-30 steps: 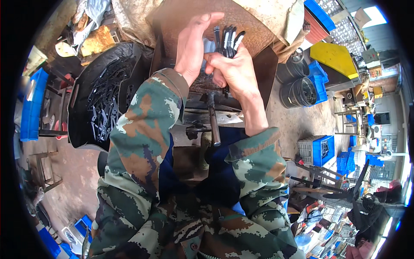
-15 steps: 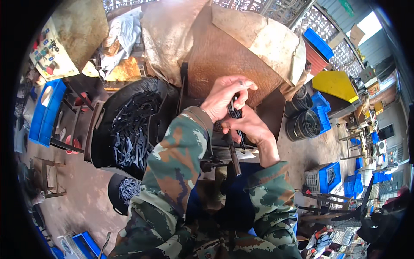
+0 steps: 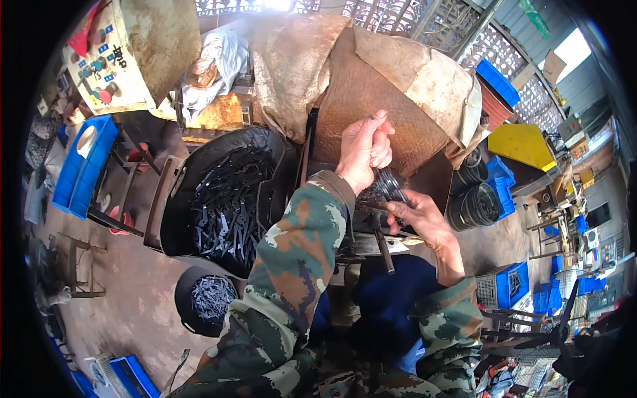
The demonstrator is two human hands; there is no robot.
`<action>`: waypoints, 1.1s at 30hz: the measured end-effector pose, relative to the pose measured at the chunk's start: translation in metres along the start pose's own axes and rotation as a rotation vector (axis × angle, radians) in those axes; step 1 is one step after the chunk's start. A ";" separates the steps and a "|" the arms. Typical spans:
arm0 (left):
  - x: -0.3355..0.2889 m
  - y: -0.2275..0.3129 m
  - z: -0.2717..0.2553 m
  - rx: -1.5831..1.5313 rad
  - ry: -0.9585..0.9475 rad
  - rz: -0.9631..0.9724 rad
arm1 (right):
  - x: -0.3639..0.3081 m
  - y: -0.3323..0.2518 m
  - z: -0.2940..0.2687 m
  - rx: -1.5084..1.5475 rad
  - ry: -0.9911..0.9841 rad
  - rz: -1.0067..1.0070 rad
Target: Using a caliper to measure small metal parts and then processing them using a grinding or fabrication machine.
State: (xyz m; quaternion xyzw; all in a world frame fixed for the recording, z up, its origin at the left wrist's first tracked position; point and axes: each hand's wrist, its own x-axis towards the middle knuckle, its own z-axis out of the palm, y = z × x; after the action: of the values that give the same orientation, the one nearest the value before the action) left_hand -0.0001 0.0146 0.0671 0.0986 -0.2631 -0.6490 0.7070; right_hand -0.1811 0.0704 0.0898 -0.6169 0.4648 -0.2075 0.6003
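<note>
A loose bunch of slim, dark, shiny metal strips (image 3: 391,188) lies between the person's two hands, slanting from just under the left grip (image 3: 363,150) down to the right grip (image 3: 424,219); the right grip is closed on the lower end of the bunch, its thumb laid across and pointing leftward; the left grip is half curled above the upper end, its fingers bent inward, and whether it grasps the strips or only touches them I cannot tell.

Just below the bunch, left of the right grip, a dark round metal rod (image 3: 383,245) points down toward the person's lap; behind the left grip stands a rough, rust-brown sheet (image 3: 358,99), with stained cream-coloured covers (image 3: 431,83) draped beyond it.

To the left of both grips, well apart from them, sits a large black tub (image 3: 180,196), heaped with flat, dark metal pieces (image 3: 229,215); nearer the person, below that tub, is a smaller round black bucket (image 3: 184,302) of silvery metal pieces (image 3: 213,298); farther left is a long blue plastic tray (image 3: 81,169).

To the right of the right grip stand ribbed black buckets (image 3: 474,211), with a yellow angular panel (image 3: 521,146) beyond them; camouflage-patterned sleeves (image 3: 285,245) cover both forearms.
</note>
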 end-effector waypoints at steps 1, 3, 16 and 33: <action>-0.001 -0.001 0.001 0.012 -0.007 -0.001 | -0.003 0.002 0.001 -0.033 0.011 0.002; -0.002 -0.001 0.002 -0.023 0.003 -0.025 | -0.006 0.005 0.000 -0.083 0.040 -0.004; 0.002 -0.006 0.018 -0.092 -0.287 0.061 | -0.047 0.010 -0.001 -0.319 0.253 -0.081; -0.028 -0.047 0.058 0.491 -0.250 -0.145 | -0.171 0.044 -0.043 -0.506 0.617 -0.178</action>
State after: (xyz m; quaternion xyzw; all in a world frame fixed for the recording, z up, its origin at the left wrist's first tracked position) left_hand -0.0704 0.0474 0.0864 0.2047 -0.4896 -0.6221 0.5757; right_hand -0.3129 0.1946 0.1087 -0.6917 0.6043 -0.3129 0.2418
